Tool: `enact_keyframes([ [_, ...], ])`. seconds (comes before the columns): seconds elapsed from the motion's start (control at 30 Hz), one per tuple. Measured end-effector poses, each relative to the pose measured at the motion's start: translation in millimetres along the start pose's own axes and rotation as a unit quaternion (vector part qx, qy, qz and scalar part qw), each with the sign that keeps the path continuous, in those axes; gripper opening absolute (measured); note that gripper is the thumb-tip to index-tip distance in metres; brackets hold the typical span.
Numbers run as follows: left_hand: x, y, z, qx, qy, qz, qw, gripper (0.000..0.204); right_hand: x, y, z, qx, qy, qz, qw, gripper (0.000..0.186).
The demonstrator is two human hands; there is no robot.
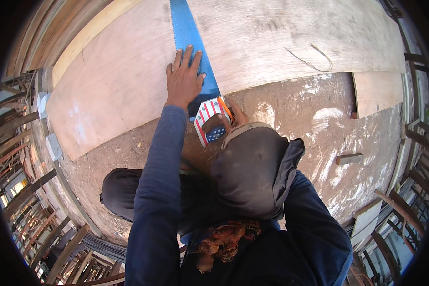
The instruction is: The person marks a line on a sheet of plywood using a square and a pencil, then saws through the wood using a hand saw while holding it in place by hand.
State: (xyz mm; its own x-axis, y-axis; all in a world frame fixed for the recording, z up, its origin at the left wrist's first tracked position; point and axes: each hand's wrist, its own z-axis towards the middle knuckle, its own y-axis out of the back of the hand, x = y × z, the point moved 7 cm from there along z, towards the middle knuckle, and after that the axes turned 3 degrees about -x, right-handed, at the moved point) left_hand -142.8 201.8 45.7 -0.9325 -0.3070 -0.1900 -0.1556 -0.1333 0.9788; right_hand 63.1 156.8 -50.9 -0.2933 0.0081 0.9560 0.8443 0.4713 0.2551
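Note:
A hand saw with a blue blade [188, 29] lies flat on a pale plywood sheet [119, 76]. Its handle [199, 127], white with red stripes and a blue starred part, juts past the sheet's near edge. My left hand [184, 78] rests flat across the blade, fingers stretched and apart. Beside the handle, my right hand [237, 114] pinches an orange pencil-like stick [225, 108], its tip close to the blade's right edge at the sheet's border. My raised knee [252, 164] in dark trousers hides part of that hand and its wrist.
A bent wire or cord [314, 64] lies on the plywood at right. Beyond its edge are a smaller board [377, 93] and a short wood block [349, 158] on the brown, white-smeared surface [314, 124]. Stacked timber [43, 35] stands far left; wooden poles crowd both sides.

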Motion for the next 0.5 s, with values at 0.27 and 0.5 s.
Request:
enact_keyframes([
  [0.27,4,4,19,0.059,0.006,0.010,0.998,0.079,13,3,5,0.028,-0.038,0.016,0.999,0.053],
  [0.5,4,12,33,0.111,0.015,0.049,0.992,0.095,18,5,5,0.052,-0.066,0.050,0.995,0.056],
])
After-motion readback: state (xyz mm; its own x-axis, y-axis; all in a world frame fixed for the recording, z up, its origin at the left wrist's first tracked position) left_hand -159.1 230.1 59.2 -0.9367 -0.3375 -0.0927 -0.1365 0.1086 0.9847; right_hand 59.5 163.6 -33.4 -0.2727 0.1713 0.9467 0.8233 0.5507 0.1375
